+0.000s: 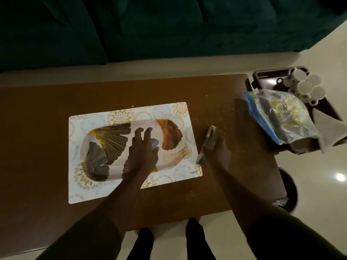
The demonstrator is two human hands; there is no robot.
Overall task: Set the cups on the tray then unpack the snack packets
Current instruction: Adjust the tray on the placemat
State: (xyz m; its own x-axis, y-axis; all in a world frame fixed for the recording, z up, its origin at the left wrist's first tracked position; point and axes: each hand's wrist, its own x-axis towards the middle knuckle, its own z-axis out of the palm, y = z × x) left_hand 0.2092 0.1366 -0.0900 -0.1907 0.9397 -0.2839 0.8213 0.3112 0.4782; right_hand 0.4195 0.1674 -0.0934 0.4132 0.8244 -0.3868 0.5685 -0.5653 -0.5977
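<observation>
Cups point(305, 87) sit clustered on a dark side tray point(266, 75) beyond the table's right end, while the left hand point(143, 149) rests open on the leaf-patterned tray point(110, 137), seemingly steadying it, and the right hand point(216, 147) grips a small packet point(207, 145).

the table point(47, 128) is plain warm brown, flecked with pale crumbs toward 3 o'clock; the placemat point(131, 113) is white with gold flower rosettes and faint grey-blue medallions, dark lettering at its 5 o'clock corner; the tray point(114, 136) on it is pale with fan-shaped leaves, gold-lined black at 10 o'clock, rust-orange at 2 o'clock, grey-black at 8 o'clock; the second tray point(262, 75) at 2 o'clock is dark brown and glossy; the cups point(304, 87) are white with small dark markings; the bag point(281, 117) is clear with a blue edge, yellowish contents showing through; the sofa point(150, 25) at 12 o'clock is deep teal; the floor point(319, 184) is cream.
</observation>
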